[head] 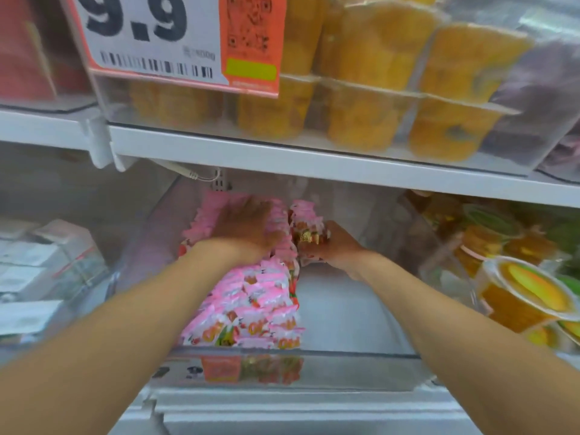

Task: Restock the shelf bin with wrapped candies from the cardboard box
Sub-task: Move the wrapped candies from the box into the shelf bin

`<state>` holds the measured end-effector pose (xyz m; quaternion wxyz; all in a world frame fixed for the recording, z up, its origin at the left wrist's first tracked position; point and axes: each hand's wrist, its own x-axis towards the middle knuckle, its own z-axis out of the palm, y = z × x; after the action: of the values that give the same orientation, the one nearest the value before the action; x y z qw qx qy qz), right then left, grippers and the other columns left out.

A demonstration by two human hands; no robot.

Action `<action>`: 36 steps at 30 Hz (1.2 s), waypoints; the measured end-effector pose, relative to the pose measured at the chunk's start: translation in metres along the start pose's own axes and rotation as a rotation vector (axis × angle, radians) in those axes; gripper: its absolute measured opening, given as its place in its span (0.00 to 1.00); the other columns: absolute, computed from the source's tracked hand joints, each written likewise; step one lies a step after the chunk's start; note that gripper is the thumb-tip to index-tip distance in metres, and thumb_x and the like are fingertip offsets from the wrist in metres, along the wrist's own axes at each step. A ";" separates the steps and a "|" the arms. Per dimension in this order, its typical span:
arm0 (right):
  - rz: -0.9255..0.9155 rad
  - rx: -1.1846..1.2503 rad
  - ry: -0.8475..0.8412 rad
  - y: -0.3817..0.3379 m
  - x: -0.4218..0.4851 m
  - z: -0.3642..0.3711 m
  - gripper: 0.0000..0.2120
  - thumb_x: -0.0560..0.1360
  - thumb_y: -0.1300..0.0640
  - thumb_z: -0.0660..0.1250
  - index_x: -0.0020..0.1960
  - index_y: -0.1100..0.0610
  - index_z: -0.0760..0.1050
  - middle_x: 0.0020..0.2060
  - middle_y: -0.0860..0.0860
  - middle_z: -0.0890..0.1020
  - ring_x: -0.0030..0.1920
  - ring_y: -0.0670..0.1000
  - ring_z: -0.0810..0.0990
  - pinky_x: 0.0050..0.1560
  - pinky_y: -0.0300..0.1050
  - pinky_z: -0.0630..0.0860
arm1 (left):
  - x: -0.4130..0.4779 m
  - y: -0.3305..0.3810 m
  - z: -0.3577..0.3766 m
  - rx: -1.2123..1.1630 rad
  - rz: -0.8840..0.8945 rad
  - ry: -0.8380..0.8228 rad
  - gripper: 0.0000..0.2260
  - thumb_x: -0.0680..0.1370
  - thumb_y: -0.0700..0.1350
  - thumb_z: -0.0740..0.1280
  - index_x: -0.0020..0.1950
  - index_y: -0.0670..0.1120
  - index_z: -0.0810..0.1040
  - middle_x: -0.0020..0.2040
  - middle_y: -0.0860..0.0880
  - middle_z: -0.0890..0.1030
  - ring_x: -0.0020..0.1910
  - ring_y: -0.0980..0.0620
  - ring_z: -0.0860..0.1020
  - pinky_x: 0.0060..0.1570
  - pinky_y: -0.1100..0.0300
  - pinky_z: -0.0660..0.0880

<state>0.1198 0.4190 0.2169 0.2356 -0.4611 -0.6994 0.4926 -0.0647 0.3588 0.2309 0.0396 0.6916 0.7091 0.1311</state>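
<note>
Left hand [248,226] lies flat, fingers extended, pressing on the rear of the wrapped candies [260,306], which are stacked in the left half of the clear shelf bin [345,368]. Right hand [337,246], just beside the stack, grips a handful of candies [306,224] at rear centre.

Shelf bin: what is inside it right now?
Pink wrapped candies fill the shelf bin's left side; the right floor is bare. The left hand presses flat on the rear candies, hiding those beneath; the right hand grips a bunch beside them.
</note>
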 end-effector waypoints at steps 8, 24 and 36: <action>0.099 0.041 0.162 0.004 0.004 0.005 0.04 0.74 0.69 0.69 0.42 0.63 0.77 0.35 0.56 0.82 0.32 0.47 0.81 0.30 0.34 0.75 | -0.003 0.002 -0.002 -0.028 0.006 0.020 0.26 0.82 0.58 0.57 0.78 0.54 0.56 0.79 0.50 0.58 0.78 0.47 0.54 0.76 0.44 0.54; 0.068 -0.222 0.115 0.005 0.004 0.010 0.06 0.67 0.59 0.77 0.39 0.51 0.81 0.44 0.52 0.85 0.48 0.52 0.82 0.49 0.43 0.77 | -0.007 0.004 -0.007 0.011 -0.018 -0.062 0.28 0.83 0.59 0.53 0.81 0.52 0.50 0.81 0.50 0.49 0.80 0.48 0.46 0.77 0.45 0.48; 0.047 -0.364 0.199 -0.001 0.004 0.017 0.05 0.71 0.59 0.73 0.38 0.59 0.80 0.38 0.54 0.82 0.38 0.50 0.79 0.36 0.38 0.74 | -0.007 0.006 -0.009 0.023 -0.032 -0.092 0.28 0.83 0.58 0.52 0.81 0.52 0.48 0.82 0.50 0.47 0.80 0.48 0.44 0.77 0.45 0.46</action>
<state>0.1047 0.4142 0.2106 0.2045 -0.5586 -0.7393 0.3156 -0.0605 0.3502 0.2405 0.0664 0.6861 0.7188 0.0902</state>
